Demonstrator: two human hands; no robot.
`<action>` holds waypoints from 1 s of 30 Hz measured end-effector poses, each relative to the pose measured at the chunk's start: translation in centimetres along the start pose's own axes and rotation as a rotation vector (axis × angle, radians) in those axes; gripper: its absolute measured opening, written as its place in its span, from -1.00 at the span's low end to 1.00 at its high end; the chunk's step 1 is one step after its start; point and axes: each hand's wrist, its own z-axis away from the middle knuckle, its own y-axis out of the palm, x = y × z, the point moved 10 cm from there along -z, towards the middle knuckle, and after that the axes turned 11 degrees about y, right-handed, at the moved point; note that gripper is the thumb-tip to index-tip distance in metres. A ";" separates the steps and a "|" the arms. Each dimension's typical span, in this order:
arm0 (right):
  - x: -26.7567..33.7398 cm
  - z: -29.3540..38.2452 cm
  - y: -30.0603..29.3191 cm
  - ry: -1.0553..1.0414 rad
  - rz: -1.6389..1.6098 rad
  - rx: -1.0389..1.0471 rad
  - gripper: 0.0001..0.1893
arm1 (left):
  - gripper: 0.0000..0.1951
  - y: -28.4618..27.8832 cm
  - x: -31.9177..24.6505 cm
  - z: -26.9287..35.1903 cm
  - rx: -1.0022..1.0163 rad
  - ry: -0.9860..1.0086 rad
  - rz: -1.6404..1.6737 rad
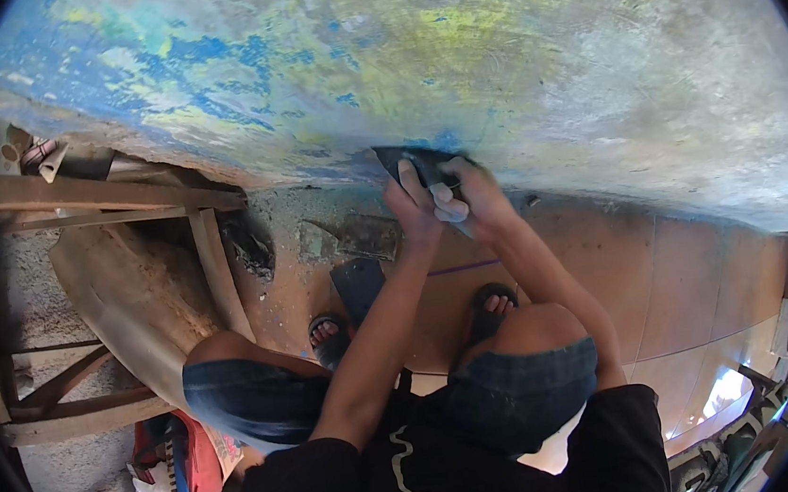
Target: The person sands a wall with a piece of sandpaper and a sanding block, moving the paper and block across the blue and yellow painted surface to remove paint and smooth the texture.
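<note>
A wall (562, 73) with worn blue, yellow and grey-white paint rises in front of me. Both my hands hold a black sheet (396, 157), which looks like sandpaper, flat against the low part of this wall. My left hand (415, 200) grips its left side, with a finger laid over the face. On the other side my right hand (480, 191) is bent over the sheet, slightly blurred. Pale dust coats fingertips between the two hands. The sheet's underside and whatever may back it are hidden.
Left of me stands a wooden frame (104, 192) with a bent brown sheet (107, 295) leaning through it. A dark flat piece (359, 288) lies on the brown tiled floor (582, 278) near my left foot. A red bag (205, 463) and a blue-edged saw-like strip (182, 487) are at lower left.
</note>
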 end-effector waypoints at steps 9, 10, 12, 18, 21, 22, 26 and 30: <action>-1.9 -2.1 3.1 -0.028 0.031 0.094 -0.73 | -0.68 -2.8 0.5 -0.8 0.096 0.305 -0.419; -3.1 -3.8 -0.1 0.017 -0.028 0.007 -0.74 | -0.68 -1.6 -0.1 0.1 0.103 0.291 -0.392; -3.5 -4.1 -0.9 0.042 -0.056 -0.012 -0.77 | -0.64 -1.5 -0.1 -0.7 -0.035 -0.072 0.099; -3.9 -3.2 -3.5 0.092 -0.024 -0.095 -0.78 | -0.65 -0.5 4.7 -0.3 0.303 -0.147 -0.237; -1.8 -1.8 -4.9 0.013 -0.247 0.182 -0.81 | -0.68 2.3 3.0 2.1 0.442 -0.191 -0.289; -1.4 -2.3 -3.9 0.030 -0.250 0.208 -0.81 | -0.68 1.3 0.2 0.5 0.224 0.013 -0.194; -0.2 -0.4 -4.9 0.012 0.040 -0.114 -0.78 | -0.72 1.2 -2.0 1.1 0.073 0.148 -0.047; 0.6 2.3 -2.6 0.059 0.000 -0.086 -0.72 | -0.71 2.6 -0.9 0.7 0.286 -0.064 -0.183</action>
